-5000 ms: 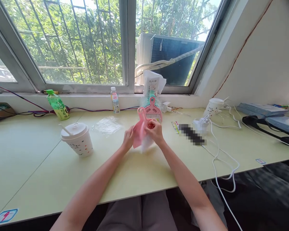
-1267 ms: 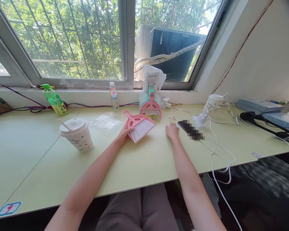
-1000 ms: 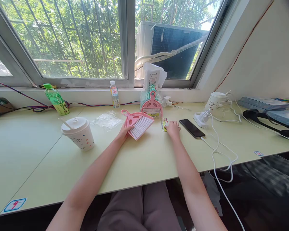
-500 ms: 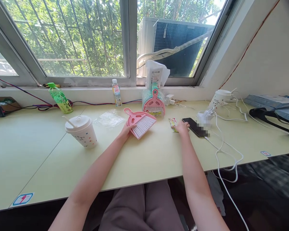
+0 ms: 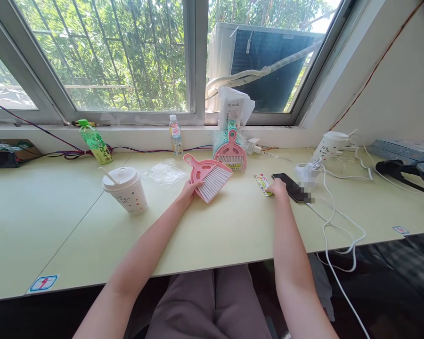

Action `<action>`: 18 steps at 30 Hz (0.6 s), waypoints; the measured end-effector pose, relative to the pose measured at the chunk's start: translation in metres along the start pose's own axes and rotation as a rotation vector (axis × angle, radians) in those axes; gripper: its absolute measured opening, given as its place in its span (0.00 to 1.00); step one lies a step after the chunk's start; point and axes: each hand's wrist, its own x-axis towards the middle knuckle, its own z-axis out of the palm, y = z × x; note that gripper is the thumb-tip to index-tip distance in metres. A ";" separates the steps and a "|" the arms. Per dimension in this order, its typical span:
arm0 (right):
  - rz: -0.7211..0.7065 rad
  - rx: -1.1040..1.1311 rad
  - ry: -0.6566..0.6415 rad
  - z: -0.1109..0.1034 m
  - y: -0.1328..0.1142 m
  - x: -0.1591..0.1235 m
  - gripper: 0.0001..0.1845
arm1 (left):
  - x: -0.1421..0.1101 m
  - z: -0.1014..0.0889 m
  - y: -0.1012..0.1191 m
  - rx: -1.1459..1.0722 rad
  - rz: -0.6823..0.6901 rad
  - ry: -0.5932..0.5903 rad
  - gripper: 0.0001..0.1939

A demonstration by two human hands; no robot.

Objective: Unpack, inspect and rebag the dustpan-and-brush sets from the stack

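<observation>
My left hand grips a pink dustpan by its side, with a white-bristled brush nested in it. Both tilt above the table, bristles facing me. Over on the right, my right hand has its fingers closed at the lower edge of a small green-and-white printed card, which lies on or just above the table. A black phone lies right beside that hand. Behind the held set, a stack of similar pink and green dustpan sets stands in clear plastic wrap by the window sill.
A lidded white cup with a straw stands left of my left forearm. Crumpled clear plastic, a green bottle and a small clear bottle are farther back. White cables, another cup and grey boxes occupy the right.
The view has turned slightly left, so everything sits farther right. The card has turned a little under my right fingers. My left hand keeps hold of the dustpan set.
</observation>
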 end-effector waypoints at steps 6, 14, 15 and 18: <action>-0.105 0.745 0.064 -0.011 -0.040 -0.018 0.23 | -0.001 0.000 0.002 0.044 -0.023 -0.039 0.23; -0.583 0.644 -0.959 -0.018 -0.096 -0.090 0.19 | -0.013 0.006 0.010 0.090 -0.048 -0.225 0.26; -0.621 0.551 -0.971 -0.015 -0.099 -0.093 0.18 | -0.014 0.006 0.011 0.089 -0.049 -0.252 0.27; -0.681 0.388 -0.798 0.000 -0.102 -0.093 0.15 | -0.017 0.007 0.014 0.098 -0.035 -0.321 0.28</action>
